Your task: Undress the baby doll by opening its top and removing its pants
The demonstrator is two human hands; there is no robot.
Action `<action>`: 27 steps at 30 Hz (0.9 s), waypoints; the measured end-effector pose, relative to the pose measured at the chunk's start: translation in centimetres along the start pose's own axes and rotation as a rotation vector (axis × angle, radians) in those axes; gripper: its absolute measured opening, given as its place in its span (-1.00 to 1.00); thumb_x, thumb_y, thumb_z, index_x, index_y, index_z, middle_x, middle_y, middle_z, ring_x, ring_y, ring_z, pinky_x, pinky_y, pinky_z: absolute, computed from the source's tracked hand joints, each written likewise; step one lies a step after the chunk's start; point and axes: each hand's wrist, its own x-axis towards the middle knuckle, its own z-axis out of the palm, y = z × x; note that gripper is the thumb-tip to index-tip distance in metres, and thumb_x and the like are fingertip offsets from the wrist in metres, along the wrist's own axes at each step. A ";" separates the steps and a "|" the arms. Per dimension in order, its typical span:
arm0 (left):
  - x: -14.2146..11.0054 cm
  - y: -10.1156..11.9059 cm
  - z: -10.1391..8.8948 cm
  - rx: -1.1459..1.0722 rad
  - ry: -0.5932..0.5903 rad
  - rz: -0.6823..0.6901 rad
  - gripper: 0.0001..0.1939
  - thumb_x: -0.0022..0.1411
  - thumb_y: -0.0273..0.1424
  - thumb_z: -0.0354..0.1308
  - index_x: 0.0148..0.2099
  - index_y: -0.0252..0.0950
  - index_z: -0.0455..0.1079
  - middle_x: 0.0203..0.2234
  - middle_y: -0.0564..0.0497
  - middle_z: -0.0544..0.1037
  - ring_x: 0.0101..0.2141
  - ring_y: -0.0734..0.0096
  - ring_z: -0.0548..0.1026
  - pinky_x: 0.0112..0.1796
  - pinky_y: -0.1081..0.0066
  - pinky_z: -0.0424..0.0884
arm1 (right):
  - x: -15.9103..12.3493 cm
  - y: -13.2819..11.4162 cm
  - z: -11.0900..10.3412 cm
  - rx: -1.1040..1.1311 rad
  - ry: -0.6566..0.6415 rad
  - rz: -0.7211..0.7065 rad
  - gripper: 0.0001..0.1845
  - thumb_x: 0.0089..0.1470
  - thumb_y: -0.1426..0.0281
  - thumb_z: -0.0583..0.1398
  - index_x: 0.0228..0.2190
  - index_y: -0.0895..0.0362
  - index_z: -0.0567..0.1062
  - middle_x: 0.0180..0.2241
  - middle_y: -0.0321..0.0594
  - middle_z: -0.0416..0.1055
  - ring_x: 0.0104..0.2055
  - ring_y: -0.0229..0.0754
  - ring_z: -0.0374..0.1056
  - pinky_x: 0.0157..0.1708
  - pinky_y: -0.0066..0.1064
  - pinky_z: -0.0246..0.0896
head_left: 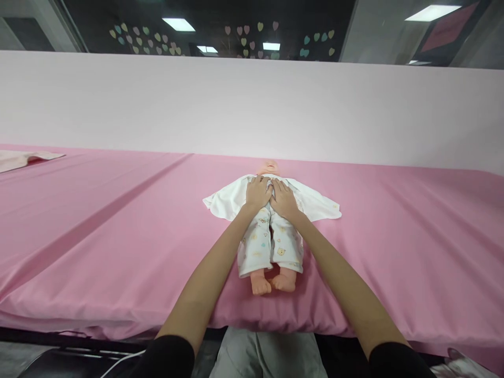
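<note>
A baby doll [284, 280] lies on its back, its bare feet toward me and its head at the far end. It is dressed in a white top [228, 198] with the sleeves spread wide to both sides, and white patterned trousers [255, 247]. Flat on the left of the doll's chest rests my left hand [258, 192], fingers stretched out. My right hand [283, 198] lies the same way on the right of the chest, its thumb close to the left one. The cloth under both palms is hidden.
Pink sheeting [137, 236] covers the padded table, with folds and a front edge near my legs. Behind it stands a white wall [252, 110] below a dark window [244, 26]. A pale cloth [23, 158] lies at the far left. A white cable [122, 361] hangs below.
</note>
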 end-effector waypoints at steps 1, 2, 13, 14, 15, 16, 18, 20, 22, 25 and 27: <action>0.0 0.0 0.0 0.006 0.014 -0.009 -0.68 0.27 -0.34 -0.10 -0.01 -0.27 0.36 -0.07 -0.11 0.42 -0.03 0.17 0.33 0.00 0.23 0.22 | 0.0 0.0 0.0 0.002 0.012 -0.005 -0.45 0.18 0.37 -0.06 0.16 0.35 0.15 0.20 0.01 0.11 0.22 0.03 0.00 0.15 -0.15 -0.06; 0.0 0.0 0.0 0.012 0.024 -0.016 -0.69 0.27 -0.33 -0.09 -0.03 -0.26 0.37 -0.08 -0.11 0.42 -0.04 0.17 0.33 -0.01 0.23 0.22 | 0.0 -0.1 -0.1 0.004 0.022 -0.008 -0.46 0.18 0.37 -0.05 0.15 0.35 0.18 0.17 0.03 0.15 0.19 0.02 0.04 0.14 -0.17 -0.04; -0.1 0.0 -0.5 -0.111 -0.016 -0.068 -0.70 0.34 -0.28 -0.19 -0.09 -0.24 0.32 -0.22 -0.05 0.50 -0.20 0.27 0.45 -0.24 0.34 0.31 | 0.0 -0.9 -1.6 -0.073 0.079 0.073 -0.58 0.18 0.30 0.02 -0.01 0.29 0.35 -0.11 0.07 0.36 -0.05 0.05 0.21 -0.05 -0.20 0.07; -0.1 0.1 -0.6 -0.100 -0.031 -0.073 -0.67 0.34 -0.27 -0.22 -0.05 -0.23 0.31 -0.21 -0.05 0.51 -0.19 0.26 0.46 -0.24 0.34 0.31 | 0.1 -0.9 -1.6 -0.068 0.073 0.083 -0.58 0.19 0.29 0.01 -0.03 0.30 0.36 -0.12 0.07 0.36 -0.05 0.05 0.22 -0.06 -0.22 0.07; -0.2 0.2 -0.7 -0.079 -0.047 -0.075 -0.65 0.35 -0.26 -0.24 -0.04 -0.22 0.31 -0.20 -0.05 0.51 -0.18 0.25 0.46 -0.25 0.33 0.31 | 0.1 -0.8 -1.5 -0.060 0.062 0.094 -0.59 0.19 0.29 0.00 -0.05 0.29 0.38 -0.13 0.06 0.38 -0.05 0.05 0.22 -0.06 -0.23 0.08; -0.2 0.4 -0.7 -0.051 -0.063 -0.075 -0.64 0.35 -0.25 -0.25 -0.05 -0.21 0.33 -0.19 -0.06 0.51 -0.18 0.24 0.46 -0.25 0.33 0.31 | 0.1 -0.7 -1.5 -0.051 0.048 0.107 -0.61 0.20 0.29 0.00 -0.07 0.28 0.39 -0.14 0.04 0.39 -0.06 0.04 0.24 -0.07 -0.25 0.09; -0.2 0.5 -0.7 0.014 -0.066 -0.070 -0.61 0.36 -0.25 -0.27 -0.11 -0.24 0.36 -0.20 -0.09 0.50 -0.20 0.23 0.45 -0.25 0.32 0.30 | 0.2 -0.7 -1.4 -0.036 0.018 0.146 -0.63 0.20 0.29 -0.01 -0.09 0.24 0.40 -0.18 0.01 0.42 -0.10 0.02 0.27 -0.11 -0.27 0.12; -0.3 0.6 -0.7 0.086 -0.005 -0.032 -0.60 0.35 -0.26 -0.25 -0.17 -0.28 0.39 -0.22 -0.13 0.48 -0.18 0.19 0.42 -0.22 0.28 0.29 | 0.1 -0.7 -1.4 -0.038 -0.008 0.184 -0.64 0.20 0.28 -0.01 -0.11 0.23 0.41 -0.23 0.00 0.44 -0.15 0.01 0.31 -0.17 -0.28 0.14; -0.5 0.5 -0.5 0.150 0.069 0.053 -0.61 0.34 -0.28 -0.23 -0.20 -0.31 0.40 -0.22 -0.17 0.45 -0.13 0.14 0.37 -0.16 0.23 0.26 | -0.2 -0.8 -1.5 -0.072 -0.010 0.190 -0.66 0.20 0.29 -0.01 -0.16 0.23 0.44 -0.28 0.01 0.43 -0.18 0.01 0.31 -0.20 -0.27 0.14; -1.1 0.4 -0.4 0.165 0.080 0.193 -0.59 0.35 -0.32 -0.26 -0.25 -0.32 0.40 -0.25 -0.17 0.42 -0.15 0.16 0.34 -0.12 0.21 0.24 | -1.3 -1.0 -1.8 -0.157 0.045 0.109 -0.67 0.18 0.31 0.00 -0.26 0.23 0.48 -0.27 0.04 0.38 -0.15 0.05 0.25 -0.19 -0.21 0.10; -1.9 0.2 -0.4 0.142 0.051 0.231 -0.58 0.35 -0.32 -0.27 -0.29 -0.33 0.40 -0.31 -0.16 0.43 -0.20 0.20 0.35 -0.11 0.23 0.24 | -2.2 -1.0 -2.1 -0.193 0.088 0.013 -0.66 0.18 0.29 0.00 -0.31 0.22 0.49 -0.24 0.03 0.35 -0.14 0.05 0.21 -0.13 -0.16 0.05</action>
